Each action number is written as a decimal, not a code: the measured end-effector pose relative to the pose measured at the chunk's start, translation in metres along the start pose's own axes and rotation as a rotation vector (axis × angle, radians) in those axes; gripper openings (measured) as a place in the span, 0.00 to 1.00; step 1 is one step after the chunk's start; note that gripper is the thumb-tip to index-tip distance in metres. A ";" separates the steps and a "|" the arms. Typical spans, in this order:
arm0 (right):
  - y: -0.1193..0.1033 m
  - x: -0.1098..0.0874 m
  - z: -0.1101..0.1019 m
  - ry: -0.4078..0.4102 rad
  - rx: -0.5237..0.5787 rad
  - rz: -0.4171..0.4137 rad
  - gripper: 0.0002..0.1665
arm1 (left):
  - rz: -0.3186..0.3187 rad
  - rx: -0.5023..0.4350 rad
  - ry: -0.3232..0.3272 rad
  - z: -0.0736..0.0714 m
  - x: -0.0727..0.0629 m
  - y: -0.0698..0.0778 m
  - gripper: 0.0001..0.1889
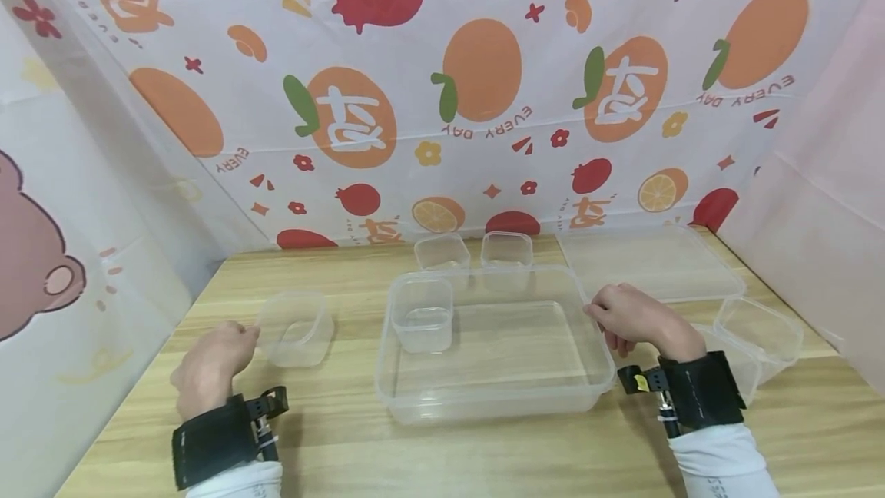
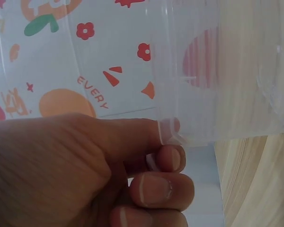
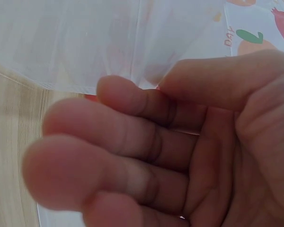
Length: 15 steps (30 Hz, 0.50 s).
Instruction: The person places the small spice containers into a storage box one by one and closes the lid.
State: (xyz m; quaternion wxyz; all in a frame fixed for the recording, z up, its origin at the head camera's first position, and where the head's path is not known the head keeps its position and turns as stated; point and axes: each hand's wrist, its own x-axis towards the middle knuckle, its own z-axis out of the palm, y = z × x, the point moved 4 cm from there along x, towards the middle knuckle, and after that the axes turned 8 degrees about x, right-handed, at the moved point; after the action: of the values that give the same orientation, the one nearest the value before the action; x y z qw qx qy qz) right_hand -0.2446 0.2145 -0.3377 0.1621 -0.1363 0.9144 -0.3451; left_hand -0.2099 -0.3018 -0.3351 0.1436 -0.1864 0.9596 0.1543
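Observation:
My left hand (image 1: pixel 216 363) pinches the rim of a small clear plastic container (image 1: pixel 297 329) at the left of the table. In the left wrist view, the thumb and index finger hold the container's corner (image 2: pixel 194 113). On the right, my right hand (image 1: pixel 639 317) pinches the right rim of a large clear rectangular container (image 1: pixel 494 410). The right wrist view has the thumb and index finger at its wall (image 3: pixel 85 42), with the other fingers curled below. One small clear square container (image 1: pixel 423 321) stands inside the large one, in its back left corner.
Two small clear containers, one left (image 1: pixel 442 252) and one right (image 1: pixel 507 250), stand behind the large one. A flat clear lid (image 1: pixel 650 263) lies at the back right. More small containers (image 1: pixel 760 336) stand beside my right wrist. A printed fabric (image 1: pixel 415 98) hangs behind the wooden table (image 1: pixel 346 456).

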 end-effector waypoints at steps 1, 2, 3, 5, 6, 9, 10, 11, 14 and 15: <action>0.000 0.000 0.001 0.001 0.001 -0.003 0.22 | -0.003 0.002 0.000 0.000 0.000 0.000 0.31; 0.000 0.001 0.001 0.002 0.001 -0.005 0.22 | -0.008 0.003 0.001 0.000 -0.001 0.000 0.32; 0.000 0.001 0.001 0.002 0.004 -0.002 0.21 | -0.013 0.005 0.002 0.001 -0.001 0.000 0.32; 0.001 0.002 0.002 0.001 0.000 -0.003 0.22 | -0.015 0.006 0.003 0.001 -0.001 0.000 0.31; 0.002 0.002 0.002 0.000 -0.003 -0.007 0.22 | -0.012 0.006 0.003 0.002 -0.002 0.000 0.31; 0.002 0.002 0.001 0.000 -0.012 -0.005 0.22 | -0.004 0.007 0.007 0.002 -0.002 0.000 0.30; 0.002 0.002 0.001 -0.001 -0.016 -0.012 0.22 | 0.001 0.007 0.007 0.002 -0.002 0.000 0.31; 0.002 0.003 0.001 0.000 -0.017 -0.011 0.22 | 0.004 0.010 0.006 0.001 -0.002 -0.001 0.31; 0.002 0.003 0.001 -0.002 -0.017 -0.020 0.22 | 0.013 0.009 0.006 0.001 -0.003 -0.003 0.31; 0.002 0.003 0.001 -0.002 -0.011 -0.018 0.22 | 0.015 0.005 0.006 0.001 -0.003 -0.003 0.30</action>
State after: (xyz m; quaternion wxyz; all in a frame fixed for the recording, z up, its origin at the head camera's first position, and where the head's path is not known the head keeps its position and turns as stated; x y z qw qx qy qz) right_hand -0.2467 0.2142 -0.3407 0.1589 -0.1455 0.9150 -0.3412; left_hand -0.2059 -0.3036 -0.3358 0.1401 -0.1794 0.9618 0.1523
